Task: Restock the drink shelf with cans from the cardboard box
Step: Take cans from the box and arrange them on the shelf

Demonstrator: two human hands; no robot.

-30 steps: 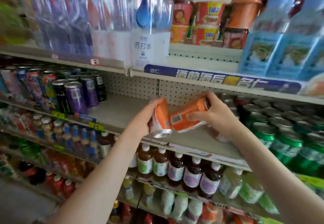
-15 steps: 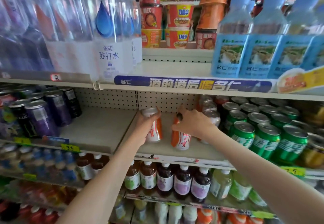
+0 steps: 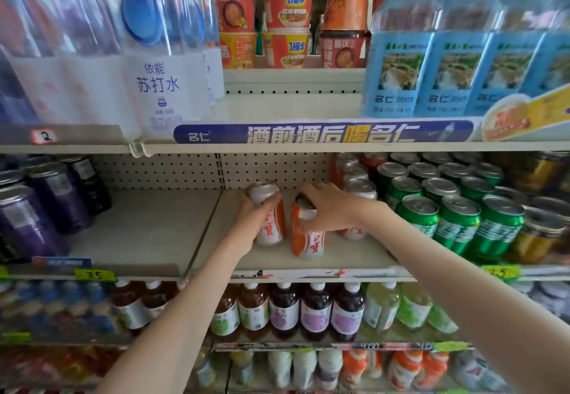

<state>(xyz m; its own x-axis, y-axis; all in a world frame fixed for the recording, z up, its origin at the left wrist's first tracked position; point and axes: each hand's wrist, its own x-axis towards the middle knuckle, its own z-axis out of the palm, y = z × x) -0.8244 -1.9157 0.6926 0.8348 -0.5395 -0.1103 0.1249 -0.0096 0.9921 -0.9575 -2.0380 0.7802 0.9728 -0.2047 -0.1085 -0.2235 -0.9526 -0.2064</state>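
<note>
The orange-and-white cans (image 3: 309, 239) are glossy printed metal with bare silvery rims. The shelf (image 3: 148, 227) looks like matt cream-painted metal, with a perforated back panel (image 3: 172, 170); the water bottles (image 3: 160, 23) above are clear, shiny plastic.

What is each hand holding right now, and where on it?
The left hand grips one orange-and-white can around its upper side; the right hand grips a second can from above, around its top rim.

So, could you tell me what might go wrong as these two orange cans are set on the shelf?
The right can, gripped at its top by the right hand, stands near the front edge of the shelf; a nudge could tip it off. The left can, held by the left hand, sits close beside it, so they might knock together.
</note>
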